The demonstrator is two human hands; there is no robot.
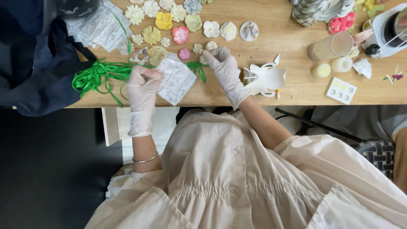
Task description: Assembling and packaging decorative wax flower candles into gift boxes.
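The gloved left hand (142,95) is pinching a clear printed bag (175,79) over the table (296,91) edge. The gloved right hand (227,70) is closing its fingertips on a small cream flower (210,45), beside green ribbon (99,76).

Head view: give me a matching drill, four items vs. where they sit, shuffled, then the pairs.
Items:
1. green ribbon
2. clear printed bag
3. white paper cutout
4. pale flower piece

Places:
A. at the right hand's fingertips
B. on the table to the right of the right hand
C. held in the left hand
D. heaped at the table's left edge

Pairs: 1-D, 2-C, 3-B, 4-A
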